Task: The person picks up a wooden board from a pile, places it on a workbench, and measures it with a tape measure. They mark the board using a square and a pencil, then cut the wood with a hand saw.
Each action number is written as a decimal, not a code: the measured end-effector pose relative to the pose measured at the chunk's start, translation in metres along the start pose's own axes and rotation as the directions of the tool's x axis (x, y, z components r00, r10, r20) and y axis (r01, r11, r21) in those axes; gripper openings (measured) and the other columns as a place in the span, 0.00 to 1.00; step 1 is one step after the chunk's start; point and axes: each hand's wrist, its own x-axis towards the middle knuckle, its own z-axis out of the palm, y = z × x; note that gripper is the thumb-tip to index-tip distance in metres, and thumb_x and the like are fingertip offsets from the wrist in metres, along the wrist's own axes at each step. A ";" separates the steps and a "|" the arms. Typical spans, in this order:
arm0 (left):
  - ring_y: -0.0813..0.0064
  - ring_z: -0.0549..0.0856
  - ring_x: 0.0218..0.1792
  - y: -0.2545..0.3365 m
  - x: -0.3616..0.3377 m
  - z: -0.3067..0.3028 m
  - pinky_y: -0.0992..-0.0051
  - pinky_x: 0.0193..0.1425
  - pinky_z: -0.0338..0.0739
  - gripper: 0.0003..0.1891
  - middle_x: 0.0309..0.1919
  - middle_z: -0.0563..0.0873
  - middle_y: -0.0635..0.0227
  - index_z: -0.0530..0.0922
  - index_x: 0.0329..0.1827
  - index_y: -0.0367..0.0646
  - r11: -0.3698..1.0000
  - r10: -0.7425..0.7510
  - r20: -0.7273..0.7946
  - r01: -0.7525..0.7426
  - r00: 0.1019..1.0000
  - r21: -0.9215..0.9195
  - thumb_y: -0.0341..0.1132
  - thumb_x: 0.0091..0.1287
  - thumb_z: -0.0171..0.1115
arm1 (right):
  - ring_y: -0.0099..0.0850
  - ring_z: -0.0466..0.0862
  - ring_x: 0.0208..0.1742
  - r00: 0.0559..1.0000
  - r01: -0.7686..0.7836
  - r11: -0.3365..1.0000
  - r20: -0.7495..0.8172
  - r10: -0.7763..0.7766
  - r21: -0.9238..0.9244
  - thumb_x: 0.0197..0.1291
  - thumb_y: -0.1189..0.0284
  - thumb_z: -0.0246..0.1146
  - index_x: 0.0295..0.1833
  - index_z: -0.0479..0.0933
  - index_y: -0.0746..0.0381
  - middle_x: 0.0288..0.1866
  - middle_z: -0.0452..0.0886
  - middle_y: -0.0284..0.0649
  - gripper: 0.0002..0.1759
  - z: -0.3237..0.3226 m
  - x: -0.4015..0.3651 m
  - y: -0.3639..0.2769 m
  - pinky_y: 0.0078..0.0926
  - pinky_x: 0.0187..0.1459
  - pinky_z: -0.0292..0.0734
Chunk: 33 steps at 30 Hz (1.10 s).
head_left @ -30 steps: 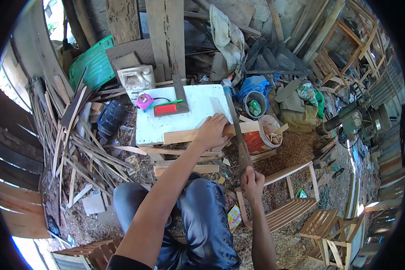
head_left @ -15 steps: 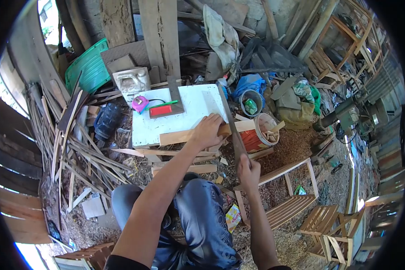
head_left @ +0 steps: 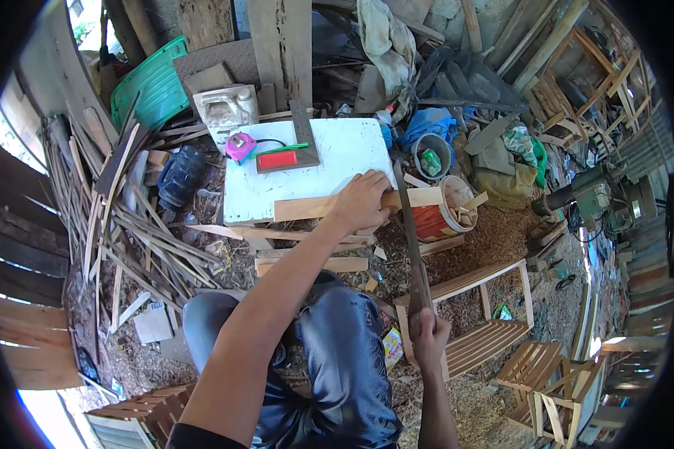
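Note:
My left hand (head_left: 365, 200) presses down on a pale wooden strip (head_left: 299, 209), fingers curled over it near the right edge of a white tabletop (head_left: 247, 196). The strip's end sticks out past that edge. In my right hand (head_left: 430, 337) is the handle of a handsaw (head_left: 413, 251); its long blade crosses the strip just right of my left hand. On the tabletop lie a dark try square (head_left: 305, 135) with a red part, a green pencil-like stick (head_left: 299, 146) and a pink tape measure (head_left: 240, 147). The saw's handle is mostly hidden by my fingers.
A red bucket (head_left: 436, 227) of wood scraps stands beside the overhanging strip, with a grey bucket (head_left: 440, 153) behind it. A slatted wooden frame (head_left: 487, 348) lies at the right. Thin sticks (head_left: 120, 217) are piled at the left; shavings cover the floor.
My right hand has drawn the saw back toward my body and slightly right. My left hand stays on the strip. The whole view has shifted a little.

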 end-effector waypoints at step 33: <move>0.59 0.78 0.47 -0.003 0.003 0.003 0.64 0.54 0.73 0.19 0.41 0.79 0.59 0.76 0.39 0.38 0.999 -0.004 -0.017 0.004 1.000 -0.036 0.40 0.51 0.72 | 0.15 0.62 0.20 1.000 0.025 0.998 -0.015 -0.026 -0.063 0.70 0.57 0.57 0.19 0.68 0.62 0.16 0.65 0.24 0.27 0.007 0.016 -0.007 0.20 0.21 0.54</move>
